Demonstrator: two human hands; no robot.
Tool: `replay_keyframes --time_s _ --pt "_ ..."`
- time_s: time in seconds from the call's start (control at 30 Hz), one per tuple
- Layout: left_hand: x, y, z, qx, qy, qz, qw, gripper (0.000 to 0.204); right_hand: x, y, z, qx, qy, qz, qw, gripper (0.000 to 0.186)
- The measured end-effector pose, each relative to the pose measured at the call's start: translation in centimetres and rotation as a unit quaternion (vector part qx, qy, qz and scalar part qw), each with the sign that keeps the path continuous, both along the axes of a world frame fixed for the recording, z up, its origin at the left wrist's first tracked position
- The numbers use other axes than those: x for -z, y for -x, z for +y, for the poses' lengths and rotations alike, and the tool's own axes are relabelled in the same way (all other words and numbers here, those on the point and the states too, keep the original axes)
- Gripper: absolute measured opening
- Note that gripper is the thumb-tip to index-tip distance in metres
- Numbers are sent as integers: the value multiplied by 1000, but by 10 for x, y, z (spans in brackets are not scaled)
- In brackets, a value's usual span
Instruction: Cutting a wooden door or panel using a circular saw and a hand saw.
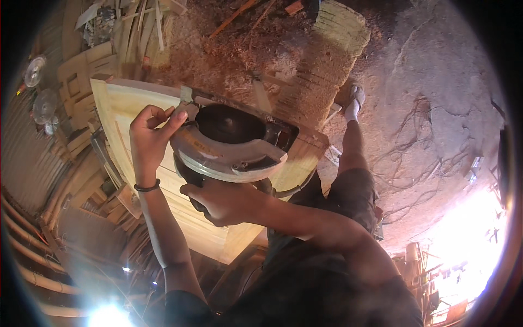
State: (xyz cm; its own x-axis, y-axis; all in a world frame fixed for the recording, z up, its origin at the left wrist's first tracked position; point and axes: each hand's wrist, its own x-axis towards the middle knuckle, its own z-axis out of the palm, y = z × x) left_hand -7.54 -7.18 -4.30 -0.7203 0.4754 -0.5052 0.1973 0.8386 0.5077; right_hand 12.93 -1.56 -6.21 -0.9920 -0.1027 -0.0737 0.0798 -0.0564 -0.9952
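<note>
A circular saw (231, 144) with a grey blade guard and dark body rests on a pale wooden panel (122, 109). My right hand (215, 203) grips the saw's dark handle from below. My left hand (148, 136), with a dark band on the wrist, pinches the front edge of the saw's guard near a small metal lever. The blade itself is hidden under the guard.
Sawdust (229, 54) covers the ground beyond the panel. A stack of pale slats (340, 27) lies at the top. Wood offcuts and planks (87, 60) pile up at the left. My leg and foot in a sandal (353, 103) stand right of the panel.
</note>
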Motion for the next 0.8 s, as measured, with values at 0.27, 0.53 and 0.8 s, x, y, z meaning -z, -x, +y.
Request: replay_keyframes --time_s 0.27,0.53,0.8 --pt "-1 -3 8 10 -11 9 1000 43 -11 -13 -8 105 -68 -52 991 59" --pt "-5 -5 14 6 2 -2 1000 40 -16 -39 -12 138 -182 -131 965 59" --pt "-7 -7 13 -5 -27 6 1000 50 -12 -50 -3 84 -160 -205 962 34"
